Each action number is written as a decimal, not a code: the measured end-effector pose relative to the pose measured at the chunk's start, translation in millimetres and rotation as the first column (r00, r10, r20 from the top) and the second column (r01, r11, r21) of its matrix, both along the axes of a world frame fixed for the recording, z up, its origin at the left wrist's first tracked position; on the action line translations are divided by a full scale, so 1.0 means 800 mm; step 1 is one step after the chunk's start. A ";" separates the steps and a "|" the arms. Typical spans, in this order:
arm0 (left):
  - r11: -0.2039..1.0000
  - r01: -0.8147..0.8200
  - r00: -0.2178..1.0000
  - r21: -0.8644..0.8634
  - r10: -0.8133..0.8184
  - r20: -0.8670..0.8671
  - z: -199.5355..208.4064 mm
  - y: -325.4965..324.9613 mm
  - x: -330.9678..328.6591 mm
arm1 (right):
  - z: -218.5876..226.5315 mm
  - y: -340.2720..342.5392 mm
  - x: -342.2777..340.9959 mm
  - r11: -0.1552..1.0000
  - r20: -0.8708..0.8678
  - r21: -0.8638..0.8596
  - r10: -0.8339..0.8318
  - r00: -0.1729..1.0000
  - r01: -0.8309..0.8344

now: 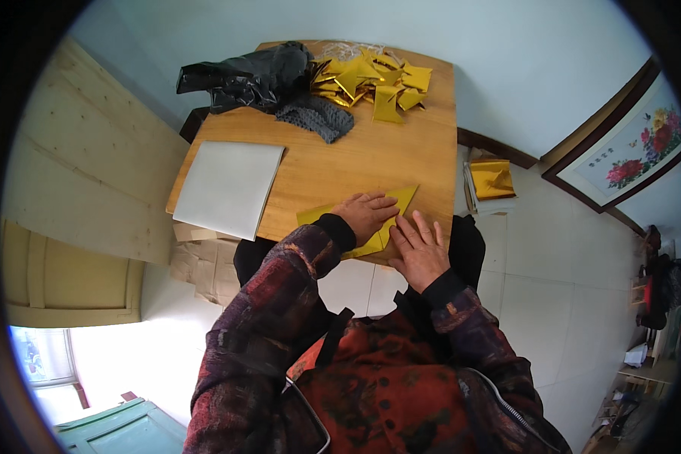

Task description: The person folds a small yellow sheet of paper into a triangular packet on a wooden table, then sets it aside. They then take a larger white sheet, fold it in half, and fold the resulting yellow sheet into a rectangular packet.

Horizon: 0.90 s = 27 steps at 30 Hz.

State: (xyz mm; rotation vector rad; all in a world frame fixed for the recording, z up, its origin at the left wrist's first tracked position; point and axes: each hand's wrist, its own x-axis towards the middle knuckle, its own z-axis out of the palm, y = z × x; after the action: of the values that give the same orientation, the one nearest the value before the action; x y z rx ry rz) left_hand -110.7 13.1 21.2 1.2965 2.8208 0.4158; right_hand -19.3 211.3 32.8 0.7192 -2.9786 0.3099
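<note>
A sheet of gold paper [401, 203], folded to a pointed shape, lies at the near edge of the wooden table [340, 163]. My left hand [368, 213] rests flat on top of it, fingers stretched to the right. Beside it my right hand [420, 250] lies with fingers apart over the paper's right side and the table edge. The two hands almost meet, and they cover the middle of the sheet. Neither hand grips anything that I can see.
Folded gold paper pieces [371, 79] are heaped at the table's far side, beside a black plastic bag [257, 76] and a dark textured cloth [318, 117]. A stack of silvery sheets [231, 185] lies at left. More gold paper [492, 179] sits on a pile right of the table.
</note>
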 end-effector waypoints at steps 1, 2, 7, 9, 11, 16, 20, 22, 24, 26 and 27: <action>1.000 0.006 1.000 0.004 -0.006 -0.013 -0.004 -0.002 0.000 | -0.002 0.000 0.003 1.000 -0.002 -0.007 0.007 1.000 -0.007; 1.000 0.011 1.000 0.008 -0.011 -0.029 -0.007 -0.004 0.001 | -0.003 -0.001 0.005 1.000 -0.007 -0.014 0.016 1.000 -0.016; 0.999 0.040 0.998 0.009 -0.040 -0.045 -0.012 -0.006 0.000 | -0.011 0.002 0.033 0.993 -0.007 -0.069 0.091 0.996 -0.091; 0.999 0.048 0.998 0.012 -0.048 -0.044 -0.011 -0.006 -0.002 | -0.013 0.001 0.044 0.992 -0.013 -0.077 0.101 0.995 -0.101; 0.998 0.052 0.997 0.026 -0.051 -0.061 -0.009 -0.006 -0.002 | -0.013 -0.001 0.054 0.990 -0.026 -0.093 0.108 0.994 -0.110; 0.999 0.030 0.998 0.035 -0.028 -0.062 -0.005 -0.006 0.002 | -0.005 -0.007 0.081 0.927 -0.063 -0.293 0.226 0.972 -0.235; 0.999 0.011 0.996 -0.042 -0.015 -0.090 -0.003 -0.006 0.006 | 0.002 -0.013 0.082 0.887 0.276 -0.438 0.286 0.918 -0.144; 0.994 -0.025 0.996 -0.109 0.016 -0.086 -0.003 -0.003 0.009 | 0.002 -0.026 0.077 0.876 0.458 -0.461 0.373 0.807 -0.144; 0.986 -0.066 0.995 -0.150 0.053 -0.089 -0.003 -0.001 0.015 | -0.003 -0.045 0.064 0.800 0.533 -0.583 0.505 0.678 -0.138; 0.978 -0.108 0.992 -0.180 0.094 -0.089 -0.002 0.001 0.019 | -0.010 -0.068 0.055 0.705 0.550 -0.707 0.594 0.587 -0.052; 0.977 -0.116 0.991 -0.176 0.102 -0.087 0.000 0.002 0.020 | -0.013 -0.080 0.053 0.673 0.533 -0.739 0.605 0.592 -0.022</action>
State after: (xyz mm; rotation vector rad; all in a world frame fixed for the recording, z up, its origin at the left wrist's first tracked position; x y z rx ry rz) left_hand -94.6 14.8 21.0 1.1513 2.9213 0.1076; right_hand 23.0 147.2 22.1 1.2819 -2.8587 2.0874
